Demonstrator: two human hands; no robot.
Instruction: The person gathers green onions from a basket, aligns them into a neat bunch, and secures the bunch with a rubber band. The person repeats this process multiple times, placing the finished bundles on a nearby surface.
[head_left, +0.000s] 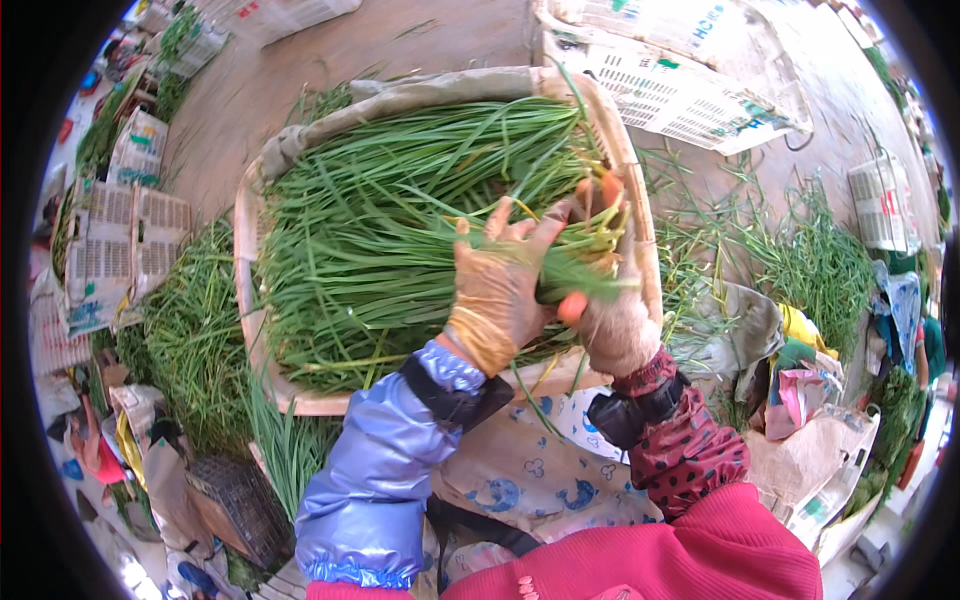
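Note:
A shallow plastic crate (247, 285), partly lined with grey cloth, holds long green leafy stalks (375, 202) like garlic chives, their pale root ends towards the right. My left hand (499, 292), in a stained yellowish glove, is spread over the stalks with its fingers apart. Close beside it at the crate's right side is my right hand (615, 322), in a pale, dirty knit glove with orange fingertips. Its fingers are around the base of some stalks; a blurred green tuft between the hands partly hides the hold.
White perforated crates (675, 90) stand at the upper right, more (105, 240) at the left. Loose greens lie on the floor left (199, 337) and right (817, 255) of the crate. A black crate (236, 502) is lower left. Other people sit at the far edges.

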